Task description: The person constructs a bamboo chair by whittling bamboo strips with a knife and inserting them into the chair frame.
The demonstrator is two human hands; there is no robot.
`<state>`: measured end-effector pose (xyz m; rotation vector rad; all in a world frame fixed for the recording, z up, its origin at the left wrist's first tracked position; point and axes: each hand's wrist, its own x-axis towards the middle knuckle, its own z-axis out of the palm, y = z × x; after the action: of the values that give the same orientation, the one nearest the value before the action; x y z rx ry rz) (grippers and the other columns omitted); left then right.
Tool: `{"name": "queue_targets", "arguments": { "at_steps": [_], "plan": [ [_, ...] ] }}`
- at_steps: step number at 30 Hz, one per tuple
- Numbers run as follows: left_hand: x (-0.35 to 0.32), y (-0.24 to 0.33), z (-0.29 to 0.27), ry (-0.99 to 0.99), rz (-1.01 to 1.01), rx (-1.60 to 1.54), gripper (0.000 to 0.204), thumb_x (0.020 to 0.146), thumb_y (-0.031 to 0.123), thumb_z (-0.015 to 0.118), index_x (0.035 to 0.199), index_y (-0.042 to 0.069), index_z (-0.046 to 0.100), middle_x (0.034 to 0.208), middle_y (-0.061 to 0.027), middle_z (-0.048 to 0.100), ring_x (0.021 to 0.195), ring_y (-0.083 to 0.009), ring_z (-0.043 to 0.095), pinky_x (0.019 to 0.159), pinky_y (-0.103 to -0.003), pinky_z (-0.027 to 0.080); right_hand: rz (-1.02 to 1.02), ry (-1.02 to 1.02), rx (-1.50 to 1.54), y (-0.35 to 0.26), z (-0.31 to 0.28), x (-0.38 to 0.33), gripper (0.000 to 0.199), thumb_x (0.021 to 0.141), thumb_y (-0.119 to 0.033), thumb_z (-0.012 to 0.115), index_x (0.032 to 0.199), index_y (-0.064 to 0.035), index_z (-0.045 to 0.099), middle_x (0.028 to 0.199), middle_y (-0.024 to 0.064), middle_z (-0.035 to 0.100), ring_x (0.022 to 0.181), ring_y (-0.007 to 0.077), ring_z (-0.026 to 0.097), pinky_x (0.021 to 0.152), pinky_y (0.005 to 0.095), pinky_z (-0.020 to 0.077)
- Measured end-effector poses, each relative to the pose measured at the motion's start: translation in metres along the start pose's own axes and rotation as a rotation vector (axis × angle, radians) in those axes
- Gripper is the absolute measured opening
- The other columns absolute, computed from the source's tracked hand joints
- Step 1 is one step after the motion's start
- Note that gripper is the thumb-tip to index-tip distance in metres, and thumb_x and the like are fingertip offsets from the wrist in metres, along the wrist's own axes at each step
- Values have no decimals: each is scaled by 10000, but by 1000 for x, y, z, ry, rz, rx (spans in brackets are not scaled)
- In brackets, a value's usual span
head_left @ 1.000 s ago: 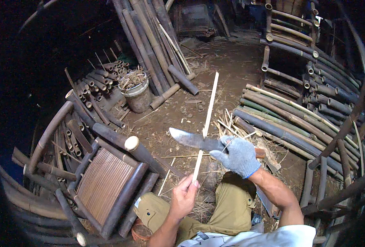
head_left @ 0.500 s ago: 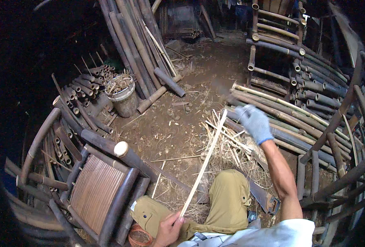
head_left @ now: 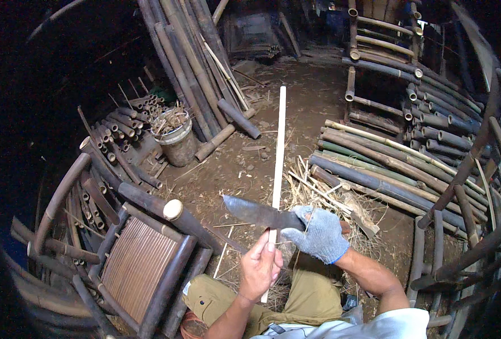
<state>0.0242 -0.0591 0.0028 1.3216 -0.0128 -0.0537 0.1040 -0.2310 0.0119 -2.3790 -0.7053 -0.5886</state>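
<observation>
My bare left hand (head_left: 260, 266) is closed around a pale bamboo strip (head_left: 279, 141). The strip stands out upward and away from me, its lower end showing beneath my fist. In a grey knitted glove, my right hand (head_left: 321, 233) grips a broad machete (head_left: 253, 213). Its dark blade points left and crosses the strip just above my left fingers. Part of a brown handle shows at the right side of the glove. A thin shaving hangs by the blade and gloved thumb.
Wood shavings (head_left: 355, 206) lie heaped beyond my knees. Bamboo poles (head_left: 397, 164) are stacked to the right, near a bamboo frame (head_left: 383, 42). A slatted bamboo chair (head_left: 143, 248) stands left. Farther back are a bucket of scraps (head_left: 177, 144) and tall leaning poles (head_left: 182, 68).
My right hand has come down and toward me, bringing the machete across the strip. My left hand has risen, and the strip now stands straighter and reaches farther out.
</observation>
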Motion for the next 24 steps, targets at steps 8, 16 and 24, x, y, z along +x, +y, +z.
{"name": "queue_targets", "arguments": {
  "at_steps": [8, 16, 24],
  "plan": [
    [-31, -21, -8, -20, -53, 11, 453, 1052, 173, 462, 1487, 68, 396, 695, -8, 542, 507, -44, 438, 442, -201, 372, 112, 109, -28, 29, 1, 13, 472, 828, -557, 683, 909, -92, 655, 700, 136, 642, 637, 347, 650, 564, 440, 504],
    [-81, -17, -23, -17, -169, 94, 468, 1043, 142, 446, 1492, 36, 369, 648, -4, 504, 498, -52, 418, 442, -204, 347, 124, 199, -73, 49, 1, 29, 438, 850, -528, 671, 909, -95, 661, 719, 143, 645, 642, 344, 646, 579, 431, 505],
    [-148, -33, -62, 86, -416, -12, 454, 1035, 179, 467, 1451, 7, 415, 670, -37, 551, 470, -93, 455, 428, -235, 371, 316, 311, -3, 128, -34, 71, 355, 999, -348, 493, 922, -64, 691, 857, 199, 661, 815, 374, 653, 713, 457, 501]
  ]
}}
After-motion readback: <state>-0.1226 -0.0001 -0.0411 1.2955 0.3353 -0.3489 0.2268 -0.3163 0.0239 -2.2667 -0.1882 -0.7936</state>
